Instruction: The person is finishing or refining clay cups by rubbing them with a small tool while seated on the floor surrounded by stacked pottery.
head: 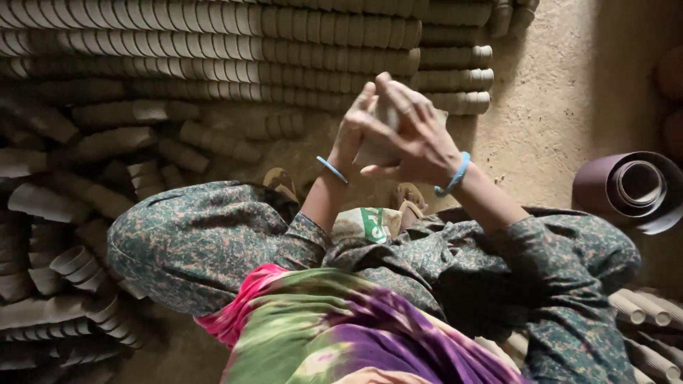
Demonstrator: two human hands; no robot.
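Note:
Both my hands are raised in front of me around one small grey clay cup (377,148). My left hand (356,124) grips the cup's left side with the fingers wrapped over its top. Over the right side and front of the cup lies my right hand (420,139), fingers curled across it. A blue bangle sits on each wrist. Most of the cup is hidden by the fingers. Below the hands are my knees in dark green patterned cloth, with a pink, green and purple scarf over my lap.
Long rows of nested clay cups (213,43) lie stacked on the sandy floor ahead and to the left. Loose stacks (78,267) lie at my left side, more at lower right (640,313). A roll of brown sheet (629,188) lies to the right. My sandalled feet (281,181) rest below the hands.

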